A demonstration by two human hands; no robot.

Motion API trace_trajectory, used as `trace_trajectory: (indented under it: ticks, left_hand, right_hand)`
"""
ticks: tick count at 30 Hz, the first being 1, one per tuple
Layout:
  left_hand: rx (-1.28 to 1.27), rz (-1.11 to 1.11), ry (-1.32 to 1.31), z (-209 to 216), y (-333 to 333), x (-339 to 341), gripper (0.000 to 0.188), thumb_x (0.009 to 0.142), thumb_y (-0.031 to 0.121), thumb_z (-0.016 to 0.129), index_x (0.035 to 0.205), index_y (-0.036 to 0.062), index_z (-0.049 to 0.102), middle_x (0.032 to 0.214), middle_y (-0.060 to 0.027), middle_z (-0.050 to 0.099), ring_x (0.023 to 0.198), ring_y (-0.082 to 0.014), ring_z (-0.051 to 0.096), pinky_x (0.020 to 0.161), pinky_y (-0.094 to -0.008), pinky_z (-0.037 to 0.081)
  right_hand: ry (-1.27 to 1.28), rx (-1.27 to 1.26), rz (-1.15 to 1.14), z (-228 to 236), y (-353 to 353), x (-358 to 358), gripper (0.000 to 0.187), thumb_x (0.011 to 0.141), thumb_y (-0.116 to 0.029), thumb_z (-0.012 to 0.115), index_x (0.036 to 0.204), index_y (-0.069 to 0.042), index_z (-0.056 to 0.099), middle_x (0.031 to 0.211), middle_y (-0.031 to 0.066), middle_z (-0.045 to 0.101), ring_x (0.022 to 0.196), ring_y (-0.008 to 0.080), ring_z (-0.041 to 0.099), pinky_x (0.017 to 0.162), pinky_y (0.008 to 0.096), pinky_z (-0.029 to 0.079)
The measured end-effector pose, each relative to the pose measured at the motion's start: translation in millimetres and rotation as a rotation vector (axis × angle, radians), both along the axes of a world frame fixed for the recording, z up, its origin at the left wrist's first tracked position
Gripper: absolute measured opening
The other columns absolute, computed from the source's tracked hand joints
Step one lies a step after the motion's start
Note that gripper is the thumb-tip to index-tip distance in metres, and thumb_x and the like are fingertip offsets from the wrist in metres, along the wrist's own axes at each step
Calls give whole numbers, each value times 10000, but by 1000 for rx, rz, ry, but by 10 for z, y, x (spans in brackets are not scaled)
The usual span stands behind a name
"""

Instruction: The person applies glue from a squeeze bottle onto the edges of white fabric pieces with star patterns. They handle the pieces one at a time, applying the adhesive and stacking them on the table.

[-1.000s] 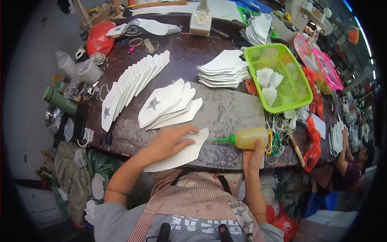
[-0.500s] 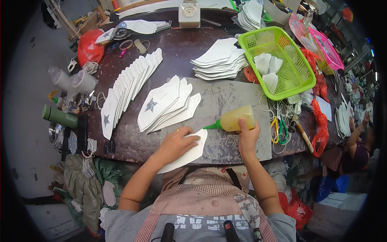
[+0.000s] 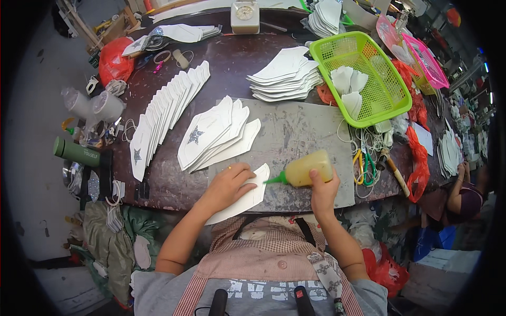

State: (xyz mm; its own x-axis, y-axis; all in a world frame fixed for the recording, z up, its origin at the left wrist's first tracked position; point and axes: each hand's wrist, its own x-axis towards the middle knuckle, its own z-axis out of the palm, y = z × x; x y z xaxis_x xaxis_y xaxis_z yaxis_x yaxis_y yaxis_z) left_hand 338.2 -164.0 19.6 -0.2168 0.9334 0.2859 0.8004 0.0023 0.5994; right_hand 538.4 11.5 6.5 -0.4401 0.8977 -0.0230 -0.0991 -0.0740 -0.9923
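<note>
Head view: my right hand [image 3: 322, 190] holds the yellow glue bottle [image 3: 307, 168], green nozzle pointing to 9 o'clock at the white cut piece [image 3: 242, 197]. My left hand [image 3: 227, 185] presses this piece flat on the bench [image 3: 247, 68]; its long axis runs 1 to 7 o'clock.

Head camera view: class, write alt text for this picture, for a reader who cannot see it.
A person's left hand presses a white cut piece flat on a grey mat while the right hand holds a yellow squeeze bottle, nozzle aimed at its edge. Stacks of white pieces and a green basket fill the dark table beyond.
</note>
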Motion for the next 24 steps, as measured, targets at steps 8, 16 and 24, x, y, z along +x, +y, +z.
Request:
trace_trajectory:
  ticks: [8,16,24]
  left_hand:
    - [16,-10,-17,-28,8,-19,244,834,188,716,1007,42,624,1074,-116,581,966,-321,602,815,-407,495]
    - [-73,170,69,36,-67,122,365,829,198,719,1129,36,589,1105,-142,580,1013,-338,577,875,-420,474]
    - [348,892,-190,481,-957,-684,265,890,19,626,1137,5,530,953,-70,612,872,-151,601,791,-296,494]
  right_hand:
    - [-55,-24,100,49,-137,113,389,842,-193,766,1121,23,603,993,61,654,897,129,599,818,285,485]
    - [-25,-166,158,-54,-91,179,392,849,-205,765,1133,11,602,1003,63,653,908,138,608,836,296,495]
    - [448,-225,-15,-262,429,343,542,977,-384,585,1368,-36,444,1278,120,561,1154,259,575,992,435,483]
